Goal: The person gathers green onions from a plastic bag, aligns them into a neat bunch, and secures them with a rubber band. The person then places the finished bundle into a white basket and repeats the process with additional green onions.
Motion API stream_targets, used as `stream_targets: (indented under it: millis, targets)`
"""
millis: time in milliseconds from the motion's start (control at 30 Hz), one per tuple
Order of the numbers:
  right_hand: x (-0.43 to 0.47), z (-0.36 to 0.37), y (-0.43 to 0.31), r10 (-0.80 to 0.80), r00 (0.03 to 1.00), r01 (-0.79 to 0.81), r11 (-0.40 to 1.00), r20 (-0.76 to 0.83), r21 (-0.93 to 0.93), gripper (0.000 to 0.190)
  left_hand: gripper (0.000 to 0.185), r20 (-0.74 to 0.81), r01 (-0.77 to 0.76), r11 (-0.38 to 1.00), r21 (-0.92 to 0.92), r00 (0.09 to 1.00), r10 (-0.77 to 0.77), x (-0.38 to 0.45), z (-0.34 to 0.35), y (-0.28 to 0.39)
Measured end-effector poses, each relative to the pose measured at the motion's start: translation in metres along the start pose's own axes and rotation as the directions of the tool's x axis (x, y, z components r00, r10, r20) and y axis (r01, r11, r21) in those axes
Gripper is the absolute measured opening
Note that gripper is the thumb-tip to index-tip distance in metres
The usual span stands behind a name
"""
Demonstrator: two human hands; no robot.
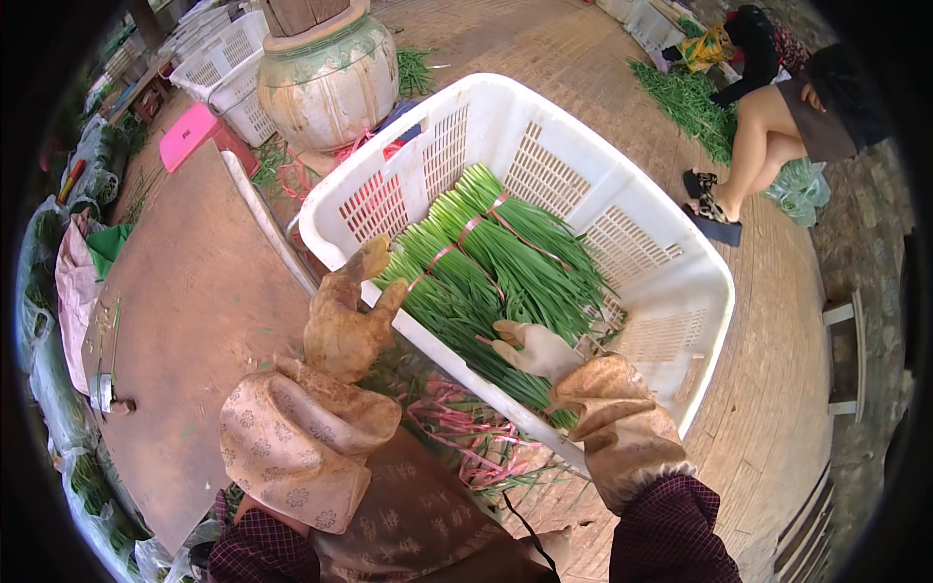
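A white plastic basket [641, 182] with slotted walls stands before me. Several bundles of green chives [503, 255], tied with pink plastic strips [466, 232], lie side by side in it, pale stem ends toward the far left. My left hand [350, 313], in a stained rubber glove, is at the basket's near left rim. Its thumb and fingers are spread beside the stem ends, with nothing between them. Inside the basket, my gloved right hand [541, 351] is at the leaves of the nearest bundle. Its fingers are apart; whether they press on the leaves is unclear.
Left is a brown board [197, 291] with a small bladed tool [103, 393]. Loose pink strips [466, 430] lie below the basket. Beyond stand a ceramic pot [328, 80], a pink stool [193, 135] and white crates [226, 65]. A seated person [765, 124] is near loose greens [685, 106].
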State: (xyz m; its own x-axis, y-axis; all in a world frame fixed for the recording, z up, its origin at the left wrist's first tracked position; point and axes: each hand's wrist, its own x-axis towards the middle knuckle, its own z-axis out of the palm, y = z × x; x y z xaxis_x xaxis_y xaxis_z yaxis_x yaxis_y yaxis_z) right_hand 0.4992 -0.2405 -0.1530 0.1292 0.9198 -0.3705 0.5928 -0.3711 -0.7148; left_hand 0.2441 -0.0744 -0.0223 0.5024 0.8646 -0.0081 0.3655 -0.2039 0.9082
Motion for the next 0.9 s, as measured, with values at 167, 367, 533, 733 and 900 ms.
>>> stream_targets:
  millis: [167,367,533,733,900]
  targets:
    - [-0.075,-0.023,-0.078,-0.03,0.998,0.036,0.99,-0.047,0.133,0.048,0.016,0.01,0.226,0.862,-0.454,0.968,-0.249,-0.053,-0.054,0.05]
    - [-0.112,0.011,-0.133,-0.286,0.948,0.24,0.93,-0.137,-0.279,0.064,0.044,-0.132,0.006,0.892,-0.453,0.988,-0.074,-0.132,-0.115,0.072]
    - [-0.1,0.027,-0.122,-0.267,0.95,0.213,0.935,-0.165,-0.285,0.067,0.045,-0.526,-0.452,0.885,-0.112,0.783,0.333,-0.172,-0.157,0.141]
    - [-0.1,0.036,-0.102,-0.213,0.951,0.135,0.937,-0.224,-0.322,0.058,0.051,-0.781,-0.471,0.881,0.04,0.535,0.321,-0.243,-0.232,0.1]
    - [-0.099,0.038,-0.091,-0.266,0.94,0.188,0.926,-0.214,-0.327,0.057,0.043,-0.847,-0.439,0.892,-0.111,0.511,0.147,-0.317,-0.247,0.06]
